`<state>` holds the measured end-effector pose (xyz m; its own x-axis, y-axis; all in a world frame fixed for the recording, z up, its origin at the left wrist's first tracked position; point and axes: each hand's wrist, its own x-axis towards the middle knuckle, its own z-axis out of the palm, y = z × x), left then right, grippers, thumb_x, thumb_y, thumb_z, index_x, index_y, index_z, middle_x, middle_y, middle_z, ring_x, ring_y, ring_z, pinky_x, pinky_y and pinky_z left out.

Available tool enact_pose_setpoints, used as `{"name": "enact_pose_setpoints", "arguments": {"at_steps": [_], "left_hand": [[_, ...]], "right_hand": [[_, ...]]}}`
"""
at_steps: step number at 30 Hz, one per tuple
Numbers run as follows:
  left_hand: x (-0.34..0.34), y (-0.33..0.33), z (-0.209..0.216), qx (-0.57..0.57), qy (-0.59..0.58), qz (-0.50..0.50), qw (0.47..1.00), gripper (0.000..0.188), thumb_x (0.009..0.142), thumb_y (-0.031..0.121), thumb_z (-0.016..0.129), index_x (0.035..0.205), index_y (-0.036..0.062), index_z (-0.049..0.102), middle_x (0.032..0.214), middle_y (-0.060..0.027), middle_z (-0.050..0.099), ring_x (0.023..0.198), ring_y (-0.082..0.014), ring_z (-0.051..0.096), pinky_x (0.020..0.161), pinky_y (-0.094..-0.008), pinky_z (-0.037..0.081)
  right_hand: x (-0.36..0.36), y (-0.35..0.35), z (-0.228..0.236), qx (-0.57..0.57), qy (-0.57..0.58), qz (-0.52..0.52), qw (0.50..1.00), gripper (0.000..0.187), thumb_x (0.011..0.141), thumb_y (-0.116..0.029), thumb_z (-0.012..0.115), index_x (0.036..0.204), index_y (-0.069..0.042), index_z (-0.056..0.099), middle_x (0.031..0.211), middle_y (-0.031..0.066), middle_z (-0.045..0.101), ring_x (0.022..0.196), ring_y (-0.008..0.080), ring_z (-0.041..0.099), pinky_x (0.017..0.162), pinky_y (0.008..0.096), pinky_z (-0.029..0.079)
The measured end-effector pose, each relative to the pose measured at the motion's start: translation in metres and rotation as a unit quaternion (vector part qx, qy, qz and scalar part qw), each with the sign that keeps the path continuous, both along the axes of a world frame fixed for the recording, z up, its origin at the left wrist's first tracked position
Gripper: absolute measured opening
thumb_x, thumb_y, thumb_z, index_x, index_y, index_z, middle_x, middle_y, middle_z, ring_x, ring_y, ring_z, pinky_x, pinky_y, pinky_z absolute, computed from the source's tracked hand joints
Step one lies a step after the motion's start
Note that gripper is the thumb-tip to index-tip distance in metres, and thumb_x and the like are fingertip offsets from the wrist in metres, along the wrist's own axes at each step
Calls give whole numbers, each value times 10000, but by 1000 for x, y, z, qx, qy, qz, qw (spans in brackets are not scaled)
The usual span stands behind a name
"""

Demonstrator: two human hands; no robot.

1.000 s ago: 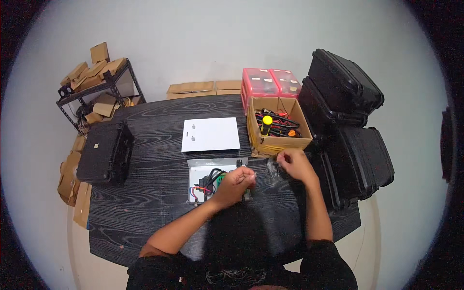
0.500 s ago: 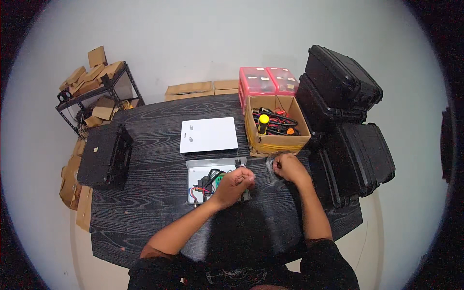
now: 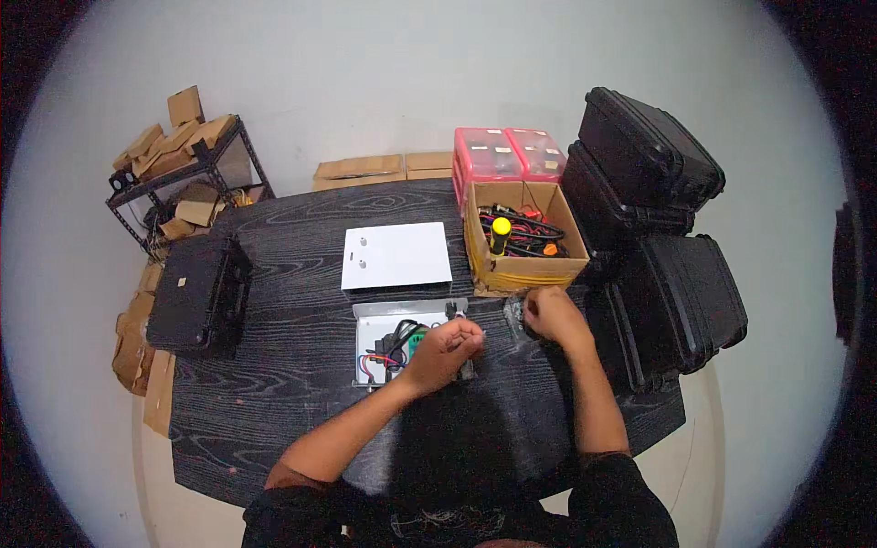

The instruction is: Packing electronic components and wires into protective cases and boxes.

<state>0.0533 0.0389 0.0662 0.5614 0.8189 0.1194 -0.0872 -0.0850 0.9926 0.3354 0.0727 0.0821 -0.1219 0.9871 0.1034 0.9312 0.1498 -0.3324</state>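
My left hand (image 3: 443, 354) is closed, fingers curled together, above the right side of an open white metal case (image 3: 367, 334). Whatever sits in its fingertips is hidden. Inside the case are a green circuit board (image 3: 417, 339), black cables (image 3: 396, 342) and red and blue wires (image 3: 373, 360). My right hand (image 3: 555, 317) reaches down with bunched fingers at a small clear plastic bag (image 3: 514, 315) on the table. Its fingertips are at the bag's right side, and I cannot make out what they pinch. Behind the case lies a white panel (image 3: 398, 256) with two small fittings.
A cardboard box (image 3: 530, 274) holds cables and a yellow-capped tool (image 3: 500, 236). Pink-framed clear drawers (image 3: 493, 157) stand behind it. Black hard cases (image 3: 694, 283) are stacked at right; another black case (image 3: 194, 292) sits left. A shelf (image 3: 210, 169) with cartons stands far left.
My right hand has shifted slightly, its fingers now lower and closer together by the plastic bag. The left hand stays nearly still over the case.
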Motion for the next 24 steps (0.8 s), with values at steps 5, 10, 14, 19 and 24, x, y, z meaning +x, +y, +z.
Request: {"name": "enact_pose_setpoints", "arguments": {"at_steps": [5, 10, 14, 19, 24], "left_hand": [[0, 2, -5, -2, 0, -9, 1000, 279, 1097, 273, 603, 1155, 1, 630, 994, -30, 688, 925, -104, 654, 864, -283, 546], [-1, 2, -5, -17, 4, -18, 1000, 284, 1104, 282, 593, 1146, 4, 627, 1004, -39, 677, 945, -119, 661, 889, -303, 552], [0, 2, -8, -13, -17, -22, 1000, 283, 1104, 278, 591, 1146, 1, 628, 1000, -37, 681, 931, -115, 658, 879, -299, 553], [0, 0, 0, 13, 6, -6, 1000, 280, 1101, 268, 599, 1152, -6, 634, 983, -30, 683, 924, -98, 647, 868, -285, 544], [0, 0, -1, 2, 1, -9, 1000, 276, 1099, 266, 605, 1152, -3, 636, 1002, -29, 678, 925, -97, 640, 863, -282, 539]], "right_hand": [[-2, -1, -7, -34, -10, 30, 999, 176, 837, -163, 704, 852, 4, 759, 904, 255, 732, 898, 434, 716, 881, 507, 575], [-3, -1, 3, -56, -1, 31, 998, 169, 837, -161, 713, 857, -1, 764, 912, 259, 731, 883, 442, 715, 876, 507, 576], [3, 5, -7, 6, 20, -20, 1000, 156, 837, -149, 721, 840, 1, 761, 906, 257, 731, 895, 439, 717, 868, 520, 570], [2, 5, -15, -2, 10, 31, 999, 126, 825, -125, 734, 839, -2, 758, 893, 242, 734, 888, 426, 723, 855, 520, 570], [2, 4, -12, -37, 1, 10, 999, 86, 792, -101, 764, 827, -23, 758, 880, 215, 743, 881, 401, 730, 847, 492, 573]]}}
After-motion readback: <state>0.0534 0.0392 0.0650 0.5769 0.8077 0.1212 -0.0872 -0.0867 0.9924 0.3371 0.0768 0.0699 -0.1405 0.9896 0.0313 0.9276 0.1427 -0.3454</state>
